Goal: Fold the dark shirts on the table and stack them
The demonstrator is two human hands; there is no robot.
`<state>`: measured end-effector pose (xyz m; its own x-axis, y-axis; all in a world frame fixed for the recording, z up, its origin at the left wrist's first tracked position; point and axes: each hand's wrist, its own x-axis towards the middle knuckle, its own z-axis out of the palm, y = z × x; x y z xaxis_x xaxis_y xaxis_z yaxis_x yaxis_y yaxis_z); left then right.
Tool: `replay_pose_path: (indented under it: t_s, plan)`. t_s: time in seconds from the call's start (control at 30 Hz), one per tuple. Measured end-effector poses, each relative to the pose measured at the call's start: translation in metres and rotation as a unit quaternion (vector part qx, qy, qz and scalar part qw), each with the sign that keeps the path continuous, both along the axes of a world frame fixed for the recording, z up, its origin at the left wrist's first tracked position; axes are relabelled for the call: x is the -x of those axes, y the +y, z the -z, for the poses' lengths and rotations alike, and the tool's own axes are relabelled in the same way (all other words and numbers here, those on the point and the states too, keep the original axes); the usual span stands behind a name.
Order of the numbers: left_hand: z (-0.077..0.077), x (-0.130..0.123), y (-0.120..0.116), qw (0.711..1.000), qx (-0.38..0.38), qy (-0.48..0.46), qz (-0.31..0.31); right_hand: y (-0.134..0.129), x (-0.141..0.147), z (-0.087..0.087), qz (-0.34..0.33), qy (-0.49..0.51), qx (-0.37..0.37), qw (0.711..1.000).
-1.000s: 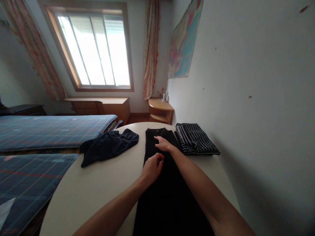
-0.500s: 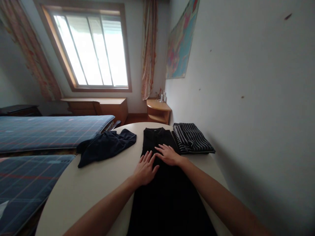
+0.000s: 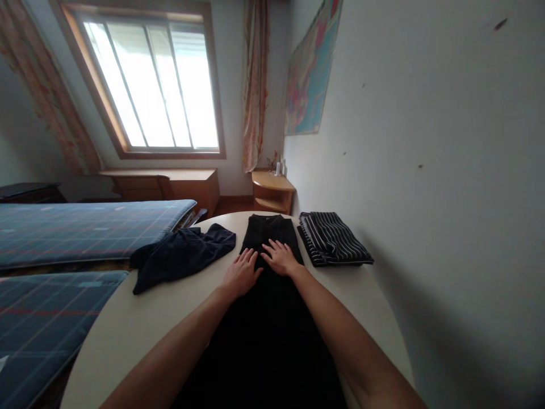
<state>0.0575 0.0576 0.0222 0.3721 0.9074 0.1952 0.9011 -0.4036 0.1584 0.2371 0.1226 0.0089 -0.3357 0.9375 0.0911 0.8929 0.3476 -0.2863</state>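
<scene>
A black shirt (image 3: 270,228) lies flattened and narrow on the pale round table (image 3: 123,335), its collar at the far edge. Its near end merges with other black in front of me, and I cannot tell where it stops. My left hand (image 3: 242,274) rests palm down on the shirt's left side, fingers stretched out. Beside it, my right hand (image 3: 280,258) is also spread on the black cloth, its fingers pointing up and left. Neither hand grips anything.
Right of the shirt sits a folded black-and-white striped garment (image 3: 334,238), near the wall (image 3: 460,238). A crumpled navy garment (image 3: 183,253) hangs partly over the table's left edge. Plaid mattresses (image 3: 85,230) stand to the left. A corner shelf (image 3: 273,182) and desk (image 3: 191,176) are behind.
Both hands have slid away from me and slightly left, still flat on the shirt. The shirt has shifted a little the same way, leaving a gap beside the striped garment.
</scene>
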Motion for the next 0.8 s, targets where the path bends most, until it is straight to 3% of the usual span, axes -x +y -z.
replay_pose_path:
  t_s: [0.13,0.27,0.37,0.5,0.8]
  plan:
    - [-0.018,0.004,-0.039,1.000,-0.001,-0.005,-0.007,-0.002,-0.004,0.002,-0.006,0.066,-0.069,0.995]
    - [-0.034,0.021,-0.083,0.994,0.086,0.033,-0.055,-0.010,-0.011,0.003,-0.009,0.115,-0.145,0.983]
    - [-0.045,0.035,-0.107,0.986,0.159,0.046,-0.036,-0.014,-0.013,0.003,-0.023,0.114,-0.138,0.984]
    - [-0.058,0.046,-0.124,0.971,0.233,0.043,-0.005,-0.017,-0.012,0.004,-0.031,0.125,-0.116,0.985]
    - [-0.073,0.040,-0.142,0.952,0.289,-0.034,0.092,-0.013,-0.008,0.001,-0.024,0.195,-0.118,0.973]
